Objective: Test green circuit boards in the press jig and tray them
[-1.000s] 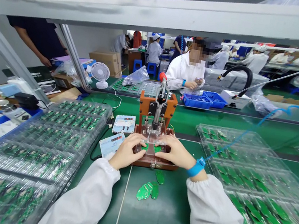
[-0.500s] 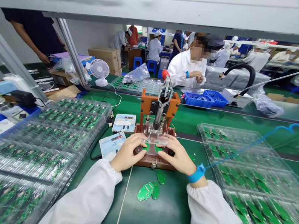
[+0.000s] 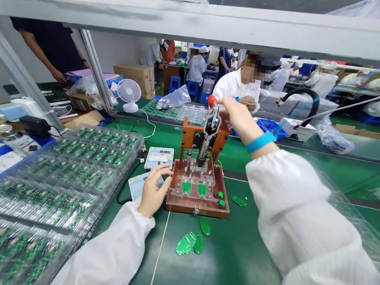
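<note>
My right hand [image 3: 239, 119], with a blue band at the wrist, is closed around the red-knobbed lever [image 3: 212, 101] on top of a test fixture [image 3: 197, 208]. The fixture has an orange upright frame, a brown base and two green buttons at its right. Two green circuit boards [image 3: 187, 187] lie side by side in its clear holder, below the raised metal plunger. At the fixture's left edge, my left hand [image 3: 153, 192] is open, fingers curved and apart, holding nothing. Several loose green boards [image 3: 186, 243] lie on the mat in front.
Clear trays of green boards [image 3: 80, 168] are stacked at left; another clear tray [image 3: 353, 213] is partly behind my right sleeve. Two small display boxes [image 3: 159, 156] stand left of the fixture. A shelf beam [image 3: 211, 17] crosses above. A co-worker [image 3: 238, 85] sits opposite.
My right hand has risen from the boards in the holder to the red-knobbed lever. My left hand has drawn back leftward off the holder. The view has shifted slightly.
</note>
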